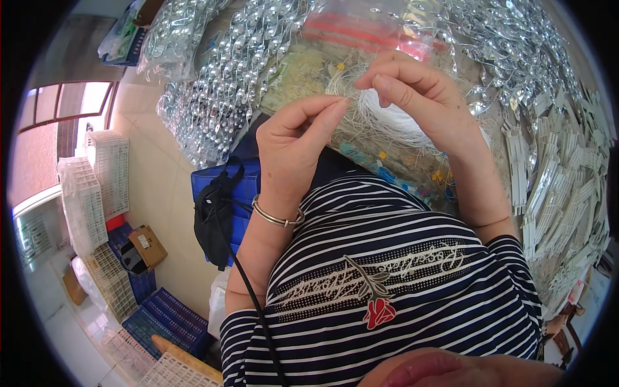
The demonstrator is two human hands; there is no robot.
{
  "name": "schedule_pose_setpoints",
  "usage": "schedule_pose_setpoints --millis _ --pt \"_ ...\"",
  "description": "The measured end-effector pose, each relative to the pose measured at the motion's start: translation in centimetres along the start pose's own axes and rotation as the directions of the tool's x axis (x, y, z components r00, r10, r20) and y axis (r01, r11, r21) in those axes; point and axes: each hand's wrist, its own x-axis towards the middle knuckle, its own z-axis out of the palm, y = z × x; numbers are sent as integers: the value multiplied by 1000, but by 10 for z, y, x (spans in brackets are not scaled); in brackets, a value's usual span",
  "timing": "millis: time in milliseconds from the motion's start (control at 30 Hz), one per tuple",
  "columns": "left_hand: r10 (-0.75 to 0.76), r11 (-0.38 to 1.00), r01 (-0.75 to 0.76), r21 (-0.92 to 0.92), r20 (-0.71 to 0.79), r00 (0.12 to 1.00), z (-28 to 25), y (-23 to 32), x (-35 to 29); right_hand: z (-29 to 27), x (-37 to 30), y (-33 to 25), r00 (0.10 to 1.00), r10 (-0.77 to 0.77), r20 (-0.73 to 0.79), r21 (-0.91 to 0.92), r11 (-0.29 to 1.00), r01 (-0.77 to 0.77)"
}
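My left hand (293, 138), with a metal bangle (277, 220) at its wrist, is closed in a pinch between thumb and forefinger. Whatever lies at its fingertips is too fine to name. A short way to its right, my right hand (422, 97) is raised with its fingers curled and thumb drawn in; anything it holds cannot be made out. Under both hands lies a loose coil of thin white thread (387, 119), on a worn surface (290, 71) strewn with thread ends and small yellow and blue scraps.
Shiny silver strands of drop-shaped pieces (219, 84) hang at the left; more silver pieces (516, 39) heap at the far right. Bundled white strips (554, 187) lie right. A red-edged clear bag (367, 32) is behind. Crates (171, 326) and a cardboard box (148, 247) stand on the floor.
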Motion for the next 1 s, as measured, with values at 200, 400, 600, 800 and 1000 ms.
schedule_pose_setpoints --millis 200,400,600,800,1000 --pt "30 998 -30 46 -2 1000 -1 -1 -1 1 1 3 1000 -25 8 11 1000 25" --pt "-5 1000 4 28 21 1000 -1 2 0 0 1 5 999 -28 -14 3 1000 28" --pt "11 999 -12 48 28 1000 -1 0 -1 1 0 5 999 -32 -8 -24 999 31" --pt "-9 999 8 36 27 1000 0 -2 0 0 0 5 1000 -30 10 -48 998 30" --pt "-43 999 43 3 28 999 -1 0 -1 0 0 4 999 -24 33 -88 996 26"
